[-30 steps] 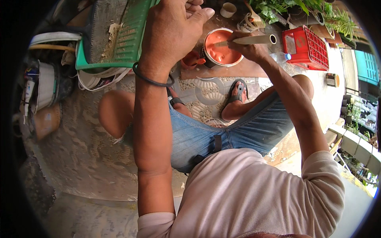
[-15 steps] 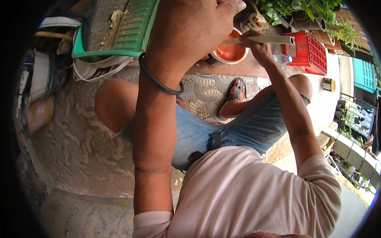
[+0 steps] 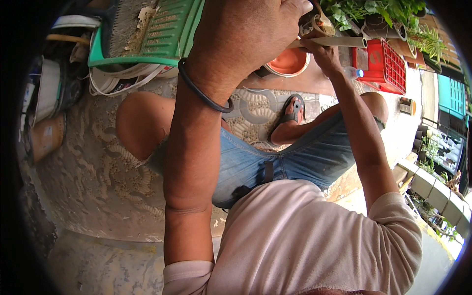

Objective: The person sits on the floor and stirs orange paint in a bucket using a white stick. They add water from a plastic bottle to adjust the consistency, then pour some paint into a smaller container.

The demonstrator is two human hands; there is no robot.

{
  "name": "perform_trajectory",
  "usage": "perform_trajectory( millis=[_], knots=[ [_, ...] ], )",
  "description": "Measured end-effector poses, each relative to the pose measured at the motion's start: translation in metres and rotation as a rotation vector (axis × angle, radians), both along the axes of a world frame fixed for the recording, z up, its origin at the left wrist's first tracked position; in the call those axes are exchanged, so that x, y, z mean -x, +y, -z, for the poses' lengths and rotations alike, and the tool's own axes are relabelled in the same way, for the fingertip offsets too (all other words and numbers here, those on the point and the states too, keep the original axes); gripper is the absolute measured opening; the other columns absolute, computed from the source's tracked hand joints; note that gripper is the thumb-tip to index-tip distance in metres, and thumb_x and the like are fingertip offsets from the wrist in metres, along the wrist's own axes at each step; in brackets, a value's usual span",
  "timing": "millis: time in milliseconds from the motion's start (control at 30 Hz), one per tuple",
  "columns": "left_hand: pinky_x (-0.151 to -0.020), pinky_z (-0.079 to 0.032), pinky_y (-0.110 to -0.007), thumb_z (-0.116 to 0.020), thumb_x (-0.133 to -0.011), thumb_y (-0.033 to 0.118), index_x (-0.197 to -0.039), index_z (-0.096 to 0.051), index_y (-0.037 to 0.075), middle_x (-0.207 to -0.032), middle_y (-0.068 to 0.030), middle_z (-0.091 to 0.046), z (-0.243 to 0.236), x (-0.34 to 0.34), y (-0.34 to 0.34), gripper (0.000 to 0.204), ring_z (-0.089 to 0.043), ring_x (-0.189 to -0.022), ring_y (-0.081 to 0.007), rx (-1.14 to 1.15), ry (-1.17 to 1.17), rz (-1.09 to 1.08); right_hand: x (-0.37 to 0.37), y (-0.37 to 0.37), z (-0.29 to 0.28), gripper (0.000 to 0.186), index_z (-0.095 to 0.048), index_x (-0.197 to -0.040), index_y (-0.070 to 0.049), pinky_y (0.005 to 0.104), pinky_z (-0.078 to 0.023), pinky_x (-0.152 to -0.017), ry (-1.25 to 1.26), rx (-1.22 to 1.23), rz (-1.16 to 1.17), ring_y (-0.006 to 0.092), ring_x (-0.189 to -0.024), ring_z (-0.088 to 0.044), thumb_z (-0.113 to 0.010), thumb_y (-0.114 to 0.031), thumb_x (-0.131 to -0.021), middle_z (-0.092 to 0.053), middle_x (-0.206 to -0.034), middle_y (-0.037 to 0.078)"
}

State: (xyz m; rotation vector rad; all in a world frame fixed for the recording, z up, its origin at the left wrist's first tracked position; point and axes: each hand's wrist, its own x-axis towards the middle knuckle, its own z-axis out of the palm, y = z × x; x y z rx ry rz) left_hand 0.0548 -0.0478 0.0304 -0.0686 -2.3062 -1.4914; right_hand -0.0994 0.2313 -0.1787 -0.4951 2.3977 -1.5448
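My left hand (image 3: 250, 37) looms large at the top, a black band around its wrist. Its fingers are curled and mostly hidden behind the back of the hand; only the thumb tip shows, so I cannot make out what it holds. Farther off, my right hand (image 3: 324, 53) is closed around a pale hollow pipe (image 3: 346, 42), which lies roughly level with its open end to the right. The pipe's left end runs behind my left hand. Below it stands a round pail (image 3: 290, 65) with an orange-red inside and a whitish rim, partly covered by my left hand.
A green ridged tray (image 3: 164, 34) with debris rests over a white pail (image 3: 105, 83) at left. Right of my right hand stand a plastic bottle (image 3: 352, 73) and a red crate (image 3: 391, 66). Potted plants (image 3: 378, 12) and a brush (image 3: 323, 24) are at the back.
The pipe and my right hand have moved slightly up in the picture, off the pail's opening. My left hand has shifted a little to the right.
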Motion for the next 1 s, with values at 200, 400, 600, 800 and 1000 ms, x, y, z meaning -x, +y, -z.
perform_trajectory(
  millis=[200, 400, 600, 800, 1000],
  knots=[
    [-0.072, -0.057, -0.039, -0.079, -0.091, 0.009, -0.095, -0.068, -0.006, -0.085, -0.0195, -0.072, 0.014, 0.002, -0.001, 0.019, -0.073, -0.079, -0.0290, 0.049, 0.059, -0.054, 0.014, 0.022, 0.001, 0.008, -0.071, -0.093, -0.001, 0.0301, -0.060, -0.065, -0.124, -0.102, 0.051, 0.0170, -0.076, -0.073, -0.075, -0.008, -0.090, -0.070, -0.086, 0.007],
    [-0.070, -0.056, -0.040, -0.078, -0.091, 0.008, -0.095, -0.068, -0.006, -0.084, -0.0191, -0.071, 0.015, 0.004, 0.005, 0.018, -0.073, -0.077, -0.0292, 0.051, 0.058, -0.040, -0.008, -0.003, 0.002, 0.014, -0.071, -0.097, 0.001, 0.0323, -0.061, -0.072, -0.153, 0.125, 0.041, 0.0210, -0.087, -0.077, -0.076, -0.012, -0.091, -0.072, -0.091, 0.011],
    [-0.068, -0.056, -0.040, -0.078, -0.092, 0.008, -0.094, -0.068, -0.005, -0.083, -0.0186, -0.071, 0.018, 0.005, 0.005, 0.017, -0.072, -0.077, -0.0290, 0.070, 0.052, -0.041, 0.018, 0.016, -0.003, 0.013, -0.068, -0.093, -0.001, 0.0302, -0.064, -0.081, 0.141, -0.419, -0.041, 0.0184, -0.087, -0.075, -0.074, -0.013, -0.092, -0.070, -0.086, 0.008],
    [-0.069, -0.056, -0.039, -0.078, -0.092, 0.008, -0.095, -0.068, -0.004, -0.084, -0.0181, -0.071, 0.018, 0.004, 0.006, 0.016, -0.072, -0.077, -0.0292, 0.058, 0.062, -0.048, -0.008, -0.008, -0.012, 0.018, -0.069, -0.096, 0.002, 0.0327, -0.066, -0.089, -0.229, 0.043, 0.029, 0.0235, -0.092, -0.076, -0.074, -0.015, -0.092, -0.071, -0.095, 0.011],
    [-0.070, -0.056, -0.039, -0.078, -0.092, 0.008, -0.096, -0.068, -0.004, -0.083, -0.0176, -0.071, 0.018, 0.006, 0.008, 0.016, -0.072, -0.078, -0.0292, 0.081, 0.079, -0.042, 0.027, 0.015, -0.001, 0.014, -0.068, -0.093, -0.006, 0.0264, -0.052, -0.063, 0.295, -0.390, -0.172, 0.0112, -0.075, -0.064, -0.073, -0.018, -0.092, -0.066, -0.080, 0.004]
  ],
)
